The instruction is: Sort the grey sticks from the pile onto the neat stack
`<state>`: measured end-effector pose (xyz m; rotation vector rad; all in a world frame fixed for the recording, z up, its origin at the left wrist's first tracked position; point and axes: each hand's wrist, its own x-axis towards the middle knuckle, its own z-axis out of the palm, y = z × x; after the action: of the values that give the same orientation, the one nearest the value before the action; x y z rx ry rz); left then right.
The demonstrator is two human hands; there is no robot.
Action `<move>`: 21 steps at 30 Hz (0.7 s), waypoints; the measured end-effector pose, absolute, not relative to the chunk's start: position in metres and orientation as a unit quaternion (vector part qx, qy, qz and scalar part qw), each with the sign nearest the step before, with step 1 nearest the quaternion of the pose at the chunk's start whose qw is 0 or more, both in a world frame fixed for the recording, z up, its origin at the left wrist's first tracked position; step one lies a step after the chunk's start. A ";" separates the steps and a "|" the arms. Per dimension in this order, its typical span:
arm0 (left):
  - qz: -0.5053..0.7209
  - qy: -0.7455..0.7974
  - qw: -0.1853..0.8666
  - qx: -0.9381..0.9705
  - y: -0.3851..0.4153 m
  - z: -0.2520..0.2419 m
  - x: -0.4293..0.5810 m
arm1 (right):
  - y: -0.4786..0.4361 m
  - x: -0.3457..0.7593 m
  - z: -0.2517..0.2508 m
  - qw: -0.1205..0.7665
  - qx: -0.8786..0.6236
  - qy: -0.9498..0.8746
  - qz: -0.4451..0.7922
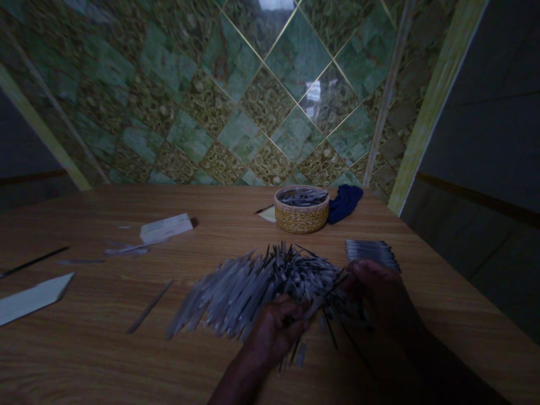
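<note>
My left hand [276, 326] is closed, its fingertips pinching a narrow clear plastic sleeve [313, 307]. A thin dark stick [335, 286] runs from the sleeve up to my right hand [373, 284], whose fingers are closed on its other end. Whether the stick's tip lies inside the sleeve or beside it I cannot tell in this dim light. Just beyond both hands spreads a heap of pale plastic sleeves [230, 289]. Many dark slim sticks [287, 259] are mixed into its right part, and several poke out below my hands.
Behind the heap stands a woven basket [301, 219] holding similar sleeved sticks, with a dark blue cloth [346, 202] beside it. A neat row of sleeved sticks [367, 250] lies at right. Leftward are a white box [166, 226], a loose sleeve [151, 306] and a pale flat piece [34, 298].
</note>
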<state>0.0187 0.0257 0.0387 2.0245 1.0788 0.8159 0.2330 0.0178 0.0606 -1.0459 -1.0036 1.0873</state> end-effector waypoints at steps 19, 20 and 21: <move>0.390 0.410 0.510 0.648 0.021 0.041 0.020 | 0.010 0.207 0.038 0.499 -0.487 -0.510 0.503; 0.396 0.413 0.523 0.631 0.022 0.040 0.020 | 0.010 0.207 0.036 0.488 -0.491 -0.526 0.494; 0.403 0.415 0.536 0.615 0.022 0.039 0.019 | 0.011 0.208 0.034 0.477 -0.494 -0.541 0.485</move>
<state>0.0193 0.0221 0.0394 1.4635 0.9881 0.9600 0.2077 0.0109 0.0343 -1.2060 -1.3224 1.1853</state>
